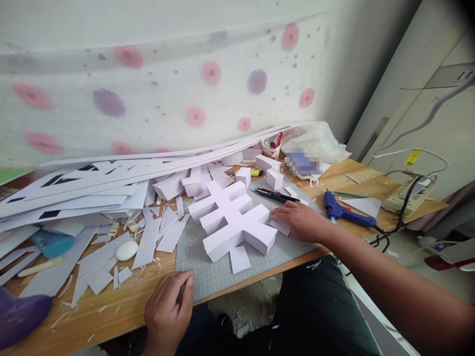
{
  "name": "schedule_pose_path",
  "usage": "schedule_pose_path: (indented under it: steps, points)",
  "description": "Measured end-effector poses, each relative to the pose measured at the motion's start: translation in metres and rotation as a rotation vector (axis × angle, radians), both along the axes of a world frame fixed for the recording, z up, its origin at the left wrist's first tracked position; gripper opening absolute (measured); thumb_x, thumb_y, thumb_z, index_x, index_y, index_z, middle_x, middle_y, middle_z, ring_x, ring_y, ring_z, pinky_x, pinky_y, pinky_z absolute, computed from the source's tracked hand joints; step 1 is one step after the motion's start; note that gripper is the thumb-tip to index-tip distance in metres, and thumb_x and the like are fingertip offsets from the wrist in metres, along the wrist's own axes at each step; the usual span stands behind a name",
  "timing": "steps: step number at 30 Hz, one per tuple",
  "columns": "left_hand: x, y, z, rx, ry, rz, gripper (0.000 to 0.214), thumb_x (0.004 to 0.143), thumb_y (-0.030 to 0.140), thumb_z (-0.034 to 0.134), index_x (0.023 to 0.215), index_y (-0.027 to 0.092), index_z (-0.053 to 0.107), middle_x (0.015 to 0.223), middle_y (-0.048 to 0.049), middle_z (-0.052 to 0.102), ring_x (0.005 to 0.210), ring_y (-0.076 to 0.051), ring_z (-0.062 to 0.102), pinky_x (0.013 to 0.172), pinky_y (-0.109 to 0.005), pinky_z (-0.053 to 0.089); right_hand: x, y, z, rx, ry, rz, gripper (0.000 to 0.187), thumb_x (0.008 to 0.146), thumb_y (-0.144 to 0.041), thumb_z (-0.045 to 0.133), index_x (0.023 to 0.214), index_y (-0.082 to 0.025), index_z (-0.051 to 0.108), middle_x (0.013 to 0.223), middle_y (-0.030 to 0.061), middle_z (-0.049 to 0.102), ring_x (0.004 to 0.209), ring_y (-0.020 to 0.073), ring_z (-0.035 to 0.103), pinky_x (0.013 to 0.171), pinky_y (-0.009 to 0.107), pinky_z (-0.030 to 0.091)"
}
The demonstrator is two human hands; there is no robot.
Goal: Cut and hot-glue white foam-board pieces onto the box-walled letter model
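A white foam-board block character (226, 217), with several thick bars crossing a stem, lies on the grey cutting mat (260, 264). My right hand (299, 221) rests on the mat just right of it, fingers stretched forward over a small white board piece (281, 226). Black pens (276, 195) lie right beyond those fingertips. At the table's front edge, my left hand (168, 306) is curled closed, thumb against the forefinger; its palm is hidden, so any content cannot be made out. Another square white piece (239, 259) touches the block character's near side.
A blue hot glue gun (347, 211) and a power strip (410, 193) with cables are at the right. White offcuts (148, 242) and stacked sheets (70, 190) cover the left side. A yellow cutter (256, 173), a paper cup (270, 148) and a plastic bag (315, 141) stand at the back.
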State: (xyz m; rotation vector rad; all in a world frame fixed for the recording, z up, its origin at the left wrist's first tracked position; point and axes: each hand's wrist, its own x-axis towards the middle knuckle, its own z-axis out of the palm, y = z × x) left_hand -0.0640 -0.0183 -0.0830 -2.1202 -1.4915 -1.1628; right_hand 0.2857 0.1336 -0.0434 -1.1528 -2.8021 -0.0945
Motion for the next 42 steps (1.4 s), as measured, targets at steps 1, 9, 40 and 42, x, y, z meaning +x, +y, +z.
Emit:
schedule_pose_path:
  steps: [1,9,40,42]
  points:
    - [0.0,0.0,-0.001,-0.009,-0.001,0.005,0.013,0.085,0.011,0.057,0.094,0.017,0.063,0.077,-0.0039,0.068,0.073,-0.015,0.065,0.074,-0.027,0.048,0.002,-0.001,0.001,-0.029,-0.037,0.038,0.048,0.076,-0.005,0.051,0.119,-0.024,0.062,0.119,0.0056,0.064,0.097,0.0223,0.055,0.085,0.034,0.042]
    - [0.0,0.001,-0.003,-0.016,-0.022,0.012,0.012,0.084,0.014,0.057,0.092,0.019,0.065,0.078,-0.0033,0.069,0.072,-0.017,0.066,0.073,-0.028,0.049,0.016,-0.012,0.025,-0.072,-0.03,0.043,0.041,0.067,-0.003,0.059,0.101,-0.024,0.068,0.105,0.008,0.061,0.095,0.0228,0.056,0.074,0.03,0.045]
    - [0.102,-0.068,0.036,-0.866,-1.475,-0.75,0.067,0.08,0.071,0.042,0.121,0.019,0.057,0.085,-0.0042,0.051,0.063,-0.011,0.038,0.062,-0.027,0.034,-0.031,0.01,-0.004,0.002,0.231,-0.466,0.031,0.081,-0.019,0.06,0.111,-0.01,0.064,0.113,0.0181,0.066,0.111,0.0311,0.056,0.092,0.041,0.042]
    - [0.1,-0.067,0.033,-0.832,-1.356,-0.705,0.062,0.082,0.066,0.047,0.123,0.019,0.056,0.084,-0.0035,0.05,0.065,-0.012,0.038,0.064,-0.027,0.033,-0.034,0.015,-0.009,-0.009,0.182,-0.483,0.03,0.086,-0.025,0.06,0.112,-0.012,0.062,0.115,0.0152,0.064,0.111,0.0285,0.055,0.093,0.043,0.043]
